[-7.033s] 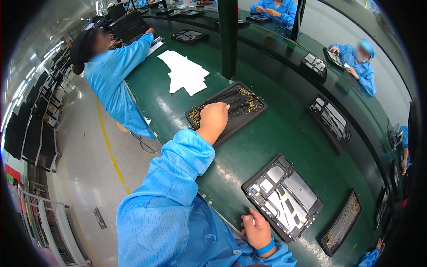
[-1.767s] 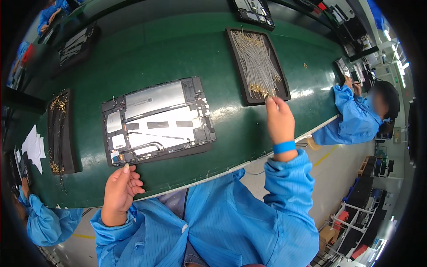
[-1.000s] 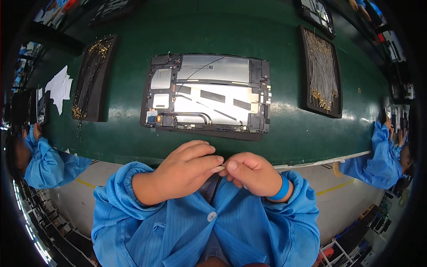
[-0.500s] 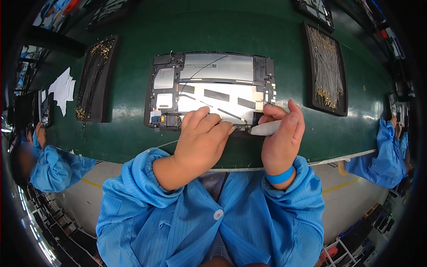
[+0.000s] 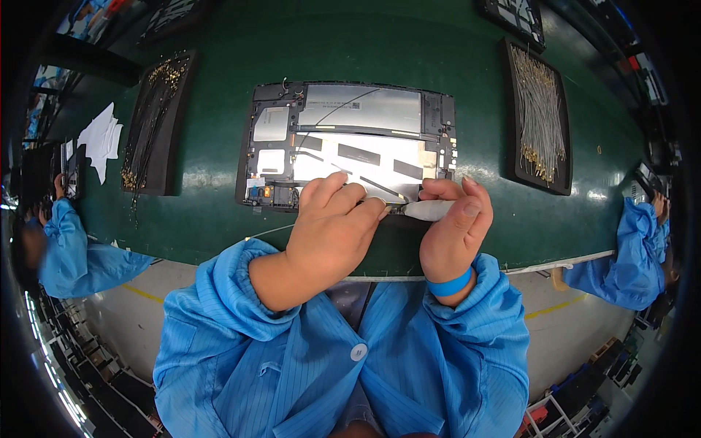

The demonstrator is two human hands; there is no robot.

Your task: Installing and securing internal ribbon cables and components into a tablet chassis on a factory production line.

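Both hands have edged slightly up the frame since half a second ago and now sit right at the near edge of the opened device [image 5: 350,142], where before they covered a little less of it. At centre frame the left hand [image 5: 332,230] is curled with its fingers drawn together, fingertips pressed down on the device's lower edge; whether they pinch anything I cannot tell. Just to its right the right hand [image 5: 454,223], with a blue wristband [image 5: 449,283], is clamped around a short white tool [image 5: 427,210] that lies level, its tip pointing left and meeting the left fingertips. The device lies flat on the green counter [image 5: 409,44] in the upper middle of the frame, its back off, showing a silver plate, a white panel with dark strips and thin cables. To its left, in the upper left of the frame, a black tray [image 5: 152,124] holds dark wires with gold ends, and white paper sheets [image 5: 102,139] lie beyond it. In the upper right a second black tray [image 5: 539,117] carries pale wires. Blue-sleeved co-workers show at the left edge [image 5: 69,248] and the right edge [image 5: 631,248] of the frame.
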